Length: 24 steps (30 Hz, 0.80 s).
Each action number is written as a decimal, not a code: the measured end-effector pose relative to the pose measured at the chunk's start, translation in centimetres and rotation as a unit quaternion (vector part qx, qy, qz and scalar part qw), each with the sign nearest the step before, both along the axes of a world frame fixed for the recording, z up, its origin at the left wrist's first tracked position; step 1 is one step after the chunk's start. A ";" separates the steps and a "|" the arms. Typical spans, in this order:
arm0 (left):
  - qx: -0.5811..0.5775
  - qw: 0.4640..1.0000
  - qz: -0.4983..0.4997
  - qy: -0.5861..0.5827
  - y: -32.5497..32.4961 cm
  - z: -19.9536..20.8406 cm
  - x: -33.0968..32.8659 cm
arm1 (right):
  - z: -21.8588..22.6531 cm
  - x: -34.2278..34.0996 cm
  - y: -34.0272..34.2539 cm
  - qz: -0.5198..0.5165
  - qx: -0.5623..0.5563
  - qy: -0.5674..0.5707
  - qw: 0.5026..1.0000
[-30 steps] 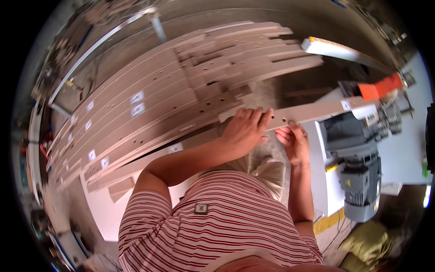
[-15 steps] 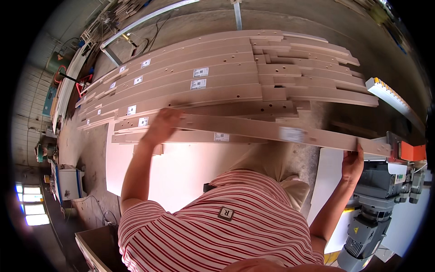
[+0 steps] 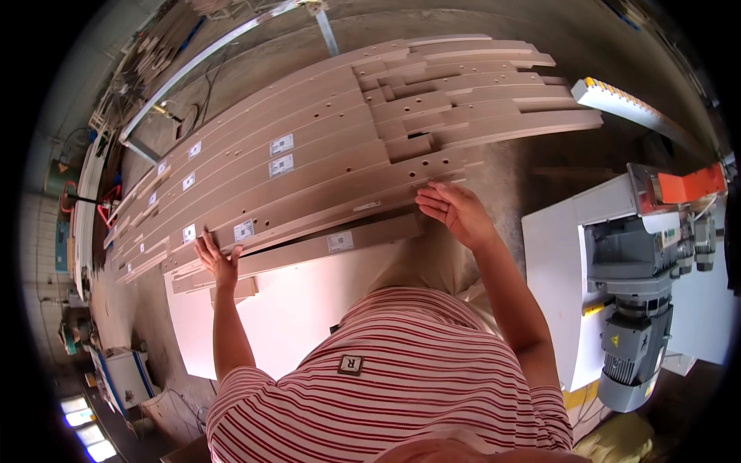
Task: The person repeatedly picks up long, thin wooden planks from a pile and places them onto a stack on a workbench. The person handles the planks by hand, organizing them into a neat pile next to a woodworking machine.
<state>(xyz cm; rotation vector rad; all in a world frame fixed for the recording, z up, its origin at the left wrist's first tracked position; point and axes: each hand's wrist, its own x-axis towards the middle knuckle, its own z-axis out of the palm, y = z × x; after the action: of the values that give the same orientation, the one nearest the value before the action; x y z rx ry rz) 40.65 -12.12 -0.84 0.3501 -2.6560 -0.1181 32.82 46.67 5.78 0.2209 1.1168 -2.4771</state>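
My left hand (image 3: 218, 262) rests with spread fingers on the near edge of a wide layer of long beige boards (image 3: 316, 166), close to a white label (image 3: 243, 230). Around the boards' right end, my right hand (image 3: 461, 216) has its fingers stretched out and grips nothing; whether its fingertips touch the wood I cannot tell. A narrow strip-like board (image 3: 367, 205) with a pale label runs along the near side of the layer. Closer to me lies a separate labelled board (image 3: 378, 232), with a dark gap behind it. Several boards have round holes.
A white panel surface (image 3: 309, 282) lies under the near boards. On the right stand a grey motor (image 3: 629, 370), an orange guard (image 3: 691, 185) and a white rail with yellow parts (image 3: 633, 108). A metal frame (image 3: 208, 65) stands at the back left.
The board that both hands held now lies along the near side of the layer. My right hand has let go and moved left; my left hand has moved left and nearer. The view has shifted.
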 end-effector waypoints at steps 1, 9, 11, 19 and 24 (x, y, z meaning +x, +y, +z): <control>-0.007 1.000 0.001 -0.008 -0.1 0.0 0.0 | 0.1 0.0 0.3 0.002 -0.003 0.006 1.000; -0.040 0.993 -0.089 -0.066 8.0 5.4 -2.4 | -4.3 3.6 5.2 -0.044 0.079 -0.058 0.994; -0.049 0.981 -0.181 -0.045 12.9 7.3 -4.8 | -5.9 5.3 6.8 -0.072 0.125 -0.076 0.987; -0.069 0.936 -0.330 -0.101 27.2 7.9 -17.2 | -11.7 14.7 11.9 -0.108 0.289 -0.173 0.935; -0.051 0.940 -0.310 -0.133 31.6 7.0 -24.5 | -15.7 19.3 12.9 -0.153 0.308 -0.197 0.918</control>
<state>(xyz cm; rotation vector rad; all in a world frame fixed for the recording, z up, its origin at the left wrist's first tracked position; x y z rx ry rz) 16.18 19.50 6.15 -0.5535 -2.9273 -0.1342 52.11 59.56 -9.96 1.0957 1.7339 -2.0857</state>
